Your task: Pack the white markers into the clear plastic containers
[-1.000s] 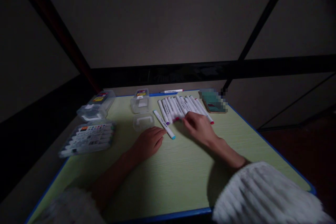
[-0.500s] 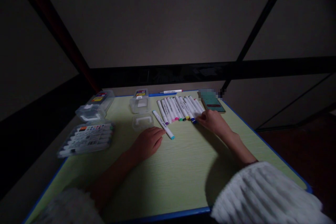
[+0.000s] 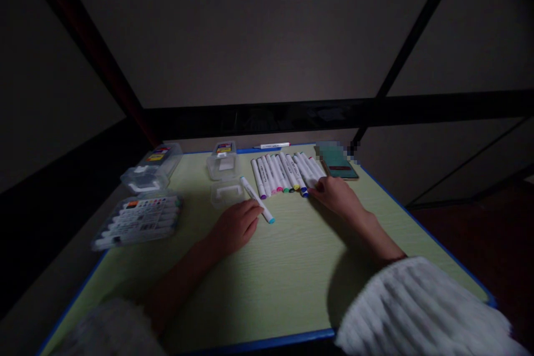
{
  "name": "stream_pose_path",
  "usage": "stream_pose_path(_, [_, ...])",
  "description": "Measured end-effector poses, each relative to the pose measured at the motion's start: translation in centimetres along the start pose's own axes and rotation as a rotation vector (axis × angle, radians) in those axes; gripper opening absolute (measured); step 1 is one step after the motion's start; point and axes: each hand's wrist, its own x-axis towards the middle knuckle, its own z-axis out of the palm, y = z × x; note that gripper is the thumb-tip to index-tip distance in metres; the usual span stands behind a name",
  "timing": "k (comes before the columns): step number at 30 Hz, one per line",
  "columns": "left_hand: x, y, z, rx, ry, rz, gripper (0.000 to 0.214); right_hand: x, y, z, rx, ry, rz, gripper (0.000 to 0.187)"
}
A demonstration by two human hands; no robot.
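A white marker with turquoise ends point(image 3: 249, 189) lies slanted on the table, its near end tipped to the right. My left hand point(image 3: 236, 228) has its fingers closed on this marker near the lower end. Several white markers with coloured caps point(image 3: 277, 173) lie side by side in a row. At the right end of that row, my right hand point(image 3: 337, 196) has curled fingers closed over the near ends of the last markers. Those ends are hidden by the fingers. Beside the fingertips, a dark blue cap point(image 3: 304, 192) shows.
A clear open case point(image 3: 223, 167) has its lid point(image 3: 227, 193) on the table. Another clear case point(image 3: 152, 169) stands at far left, behind a filled marker case point(image 3: 139, 221). A phone point(image 3: 340, 164) lies at right. One marker point(image 3: 273, 146) rests at the back edge.
The turquoise marker's lower end has shifted slightly left under my left fingers. My right hand has slid a little left, and the blue-capped markers moved left with it, bunching closer.
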Motion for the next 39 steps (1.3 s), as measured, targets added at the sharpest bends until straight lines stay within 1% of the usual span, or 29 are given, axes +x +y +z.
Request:
stream_pose_path(3, [0.0, 0.1, -0.1, -0.014, -0.014, 0.03, 0.023, 0.0, 0.0, 0.2, 0.0, 0.01, 0.006, 0.03])
stream_pose_path(8, [0.0, 0.0, 0.1, -0.006, -0.084, 0.135, 0.027, 0.1, -0.2, 0.4, -0.026, 0.009, 0.02, 0.026])
stream_pose_path(12, [0.0, -0.1, 0.3, -0.027, -0.105, 0.173, 0.031, 0.0, -0.3, 0.4, -0.036, 0.016, 0.031, 0.027])
stream_pose_path(17, [0.1, 0.0, 0.2, -0.026, -0.082, 0.136, 0.027, 0.0, -0.4, 0.5, -0.053, 0.028, 0.032, 0.032])
stream_pose_path(23, [0.2, 0.2, 0.0, 0.007, -0.041, 0.063, 0.023, -0.2, -0.7, 0.4, -0.057, 0.041, 0.054, 0.028])
stream_pose_path(27, [0.2, 0.1, 0.0, 0.013, -0.029, 0.028, 0.023, -0.2, -0.6, -0.1, -0.023, 0.08, 0.072, 0.026])
stream_pose_path(30, [0.1, 0.1, 0.2, -0.01, -0.009, -0.014, 0.025, -0.2, -0.3, -0.5, 0.013, 0.157, 0.091, 0.022])
stream_pose_path(33, [0.0, -0.1, 0.3, -0.035, 0.015, -0.036, 0.024, -0.2, -0.1, -0.7, 0.088, 0.288, 0.063, 0.017])
stream_pose_path(36, [0.0, -0.2, 0.4, -0.046, 0.029, -0.041, 0.025, -0.3, 0.0, -0.8, 0.212, 0.432, -0.026, 0.013])
stream_pose_path(39, [0.0, -0.2, 0.4, -0.045, 0.029, -0.049, 0.025, -0.5, -0.3, -0.8, 0.359, 0.586, -0.147, 0.016])
